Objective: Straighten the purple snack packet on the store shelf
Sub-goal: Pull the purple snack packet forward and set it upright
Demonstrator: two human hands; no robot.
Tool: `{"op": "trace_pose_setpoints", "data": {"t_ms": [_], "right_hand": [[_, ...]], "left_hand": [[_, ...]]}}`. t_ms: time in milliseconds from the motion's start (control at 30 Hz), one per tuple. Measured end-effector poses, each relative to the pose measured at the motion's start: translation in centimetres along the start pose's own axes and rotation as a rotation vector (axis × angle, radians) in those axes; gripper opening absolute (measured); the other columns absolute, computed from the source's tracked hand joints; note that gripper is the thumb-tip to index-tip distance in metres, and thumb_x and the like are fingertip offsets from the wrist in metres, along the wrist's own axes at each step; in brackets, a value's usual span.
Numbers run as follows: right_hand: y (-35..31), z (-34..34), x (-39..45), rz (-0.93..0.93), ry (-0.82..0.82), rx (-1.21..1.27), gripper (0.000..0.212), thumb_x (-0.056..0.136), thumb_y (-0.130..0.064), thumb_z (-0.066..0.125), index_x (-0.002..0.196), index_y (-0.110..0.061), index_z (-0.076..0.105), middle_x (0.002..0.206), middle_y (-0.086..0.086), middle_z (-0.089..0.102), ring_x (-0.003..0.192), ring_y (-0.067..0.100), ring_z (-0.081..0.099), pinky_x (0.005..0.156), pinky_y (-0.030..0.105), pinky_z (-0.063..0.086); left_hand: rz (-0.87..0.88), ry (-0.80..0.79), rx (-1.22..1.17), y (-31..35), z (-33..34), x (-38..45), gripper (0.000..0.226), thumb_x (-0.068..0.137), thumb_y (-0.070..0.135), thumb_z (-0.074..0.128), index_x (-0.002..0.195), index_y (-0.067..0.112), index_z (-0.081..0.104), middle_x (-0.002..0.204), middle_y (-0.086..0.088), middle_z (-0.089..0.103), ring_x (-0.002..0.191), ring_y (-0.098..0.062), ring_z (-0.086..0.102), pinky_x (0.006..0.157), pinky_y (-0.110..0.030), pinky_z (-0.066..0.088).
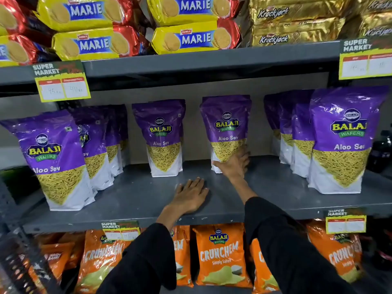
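A purple Balaji Aloo Sev packet stands upright near the back of the grey middle shelf, right of centre. My right hand grips its lower front and bottom right corner, thumb at the white base. My left hand lies flat, palm down, on the bare shelf in front, fingers spread, holding nothing. Another single purple packet stands to the left of the held one.
Rows of the same purple packets stand at the left and right of the shelf. Marie biscuits and gold Krackjack packs fill the shelf above. Orange Crunchem bags hang below. Yellow price tags clip to the shelf edges.
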State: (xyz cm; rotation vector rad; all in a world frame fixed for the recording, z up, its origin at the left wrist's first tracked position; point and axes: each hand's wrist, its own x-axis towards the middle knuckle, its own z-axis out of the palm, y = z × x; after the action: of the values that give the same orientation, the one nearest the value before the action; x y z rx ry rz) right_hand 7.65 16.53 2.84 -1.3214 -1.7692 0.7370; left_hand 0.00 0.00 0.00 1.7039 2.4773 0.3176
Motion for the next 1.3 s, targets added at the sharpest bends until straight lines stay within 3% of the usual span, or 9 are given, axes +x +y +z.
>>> {"op": "trace_pose_setpoints", "data": {"t_ms": [567, 1300], "right_hand": [[-0.4, 0.7, 0.2, -0.014, 0.094, -0.001, 0.135, 0.061, -0.034, 0.094, 0.155, -0.003, 0.003, 0.156, 0.027, 0.025, 0.141, 0.046, 0.031, 0.108, 0.061, 0.037], [1.4, -4.4, -9.2, -0.086, 0.112, 0.035, 0.134, 0.066, -0.034, 0.091, 0.157, -0.01, -0.005, 0.161, 0.027, 0.017, 0.145, 0.049, 0.025, 0.109, 0.064, 0.033]], "left_hand": [[0.016, 0.023, 0.071, -0.6, 0.8, 0.7, 0.061, 0.106, 0.045, 0.017, 0.161, 0.021, 0.007, 0.17, 0.002, 0.003, 0.157, -0.024, 0.0, 0.125, -0.055, 0.001], [-0.045, -0.051, 0.108, 0.2, 0.1, 0.1, 0.061, 0.105, 0.045, 0.013, 0.161, 0.022, 0.001, 0.17, 0.002, -0.002, 0.157, -0.025, -0.003, 0.126, -0.053, 0.0]]}}
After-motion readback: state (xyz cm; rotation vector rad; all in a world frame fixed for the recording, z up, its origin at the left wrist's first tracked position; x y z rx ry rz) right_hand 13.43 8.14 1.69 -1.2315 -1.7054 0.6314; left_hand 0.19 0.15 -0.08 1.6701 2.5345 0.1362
